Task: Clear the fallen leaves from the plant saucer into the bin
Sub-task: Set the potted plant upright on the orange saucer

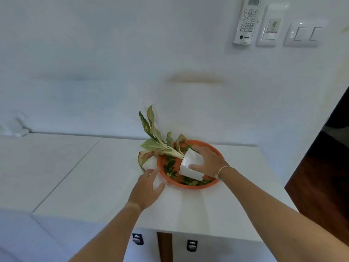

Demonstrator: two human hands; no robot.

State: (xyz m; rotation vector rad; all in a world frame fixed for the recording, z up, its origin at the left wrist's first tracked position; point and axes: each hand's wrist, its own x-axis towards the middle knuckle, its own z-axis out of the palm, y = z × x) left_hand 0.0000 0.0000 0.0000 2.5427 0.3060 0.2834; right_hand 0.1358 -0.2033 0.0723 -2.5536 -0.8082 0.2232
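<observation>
An orange plant saucer (211,147) sits on a white counter near the wall, with several green fallen leaves (171,167) lying in it. A white pot (191,165) is tipped sharply to the left over the saucer, and its plant (156,140) with pale green and browning leaves leans out past the rim. My right hand (209,161) grips the pot from the right side. My left hand (148,188) hovers with fingers spread just at the saucer's left edge, holding nothing. No bin is in view.
The white counter (94,176) stretches left and toward me, ending at a front edge with two dark drawer pulls (192,245) below. A remote holder (246,19) and switches (305,34) hang on the wall. A dark wooden panel (324,176) stands at the right.
</observation>
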